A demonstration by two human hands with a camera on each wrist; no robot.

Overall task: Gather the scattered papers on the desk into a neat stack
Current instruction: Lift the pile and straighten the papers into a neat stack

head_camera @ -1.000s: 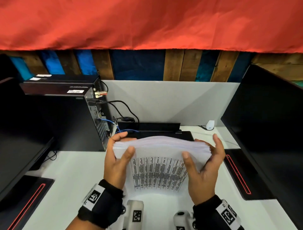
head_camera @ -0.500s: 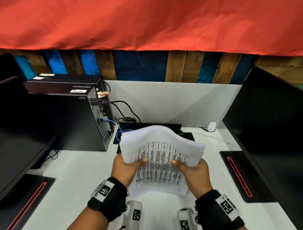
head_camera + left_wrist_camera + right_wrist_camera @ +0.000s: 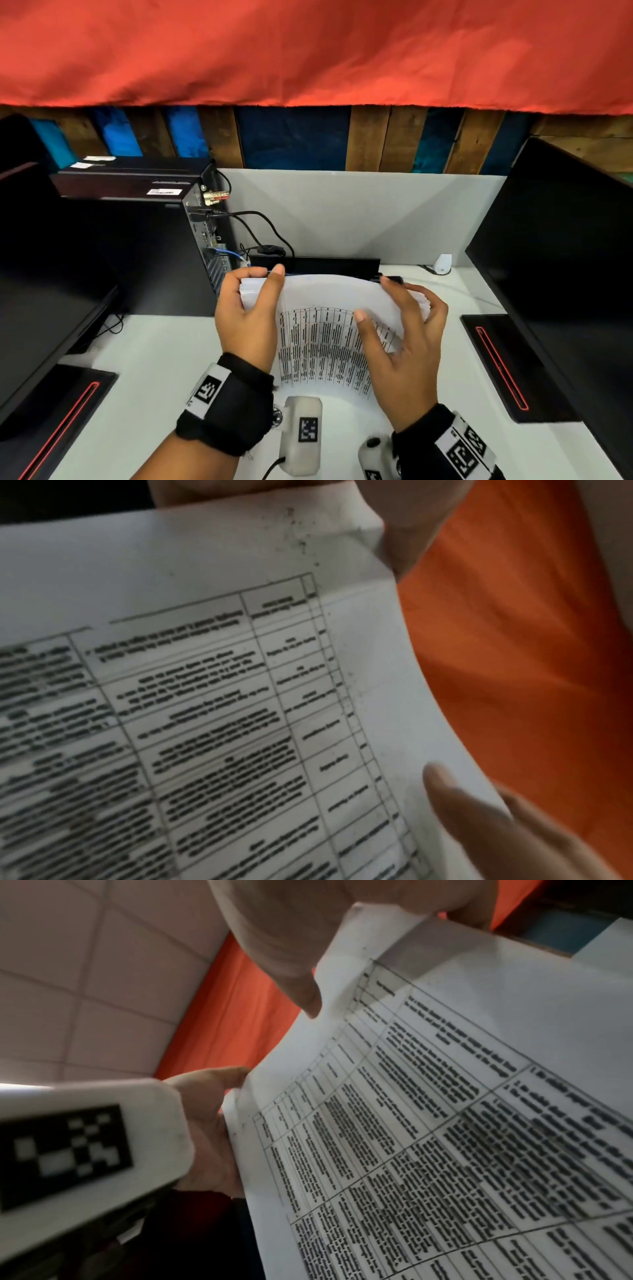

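White desk [image 3: 144, 359]; wrist views add table print on papers [image 3: 212, 696].

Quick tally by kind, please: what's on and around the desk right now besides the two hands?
Paper stack: 1
Monitors: 2, left and right
Computer tower: 1
Small white device by the partition: 1
Total: 5

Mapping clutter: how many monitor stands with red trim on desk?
2: left stand at the desk's near-left edge, right stand beside the right monitor. More may lie off frame.
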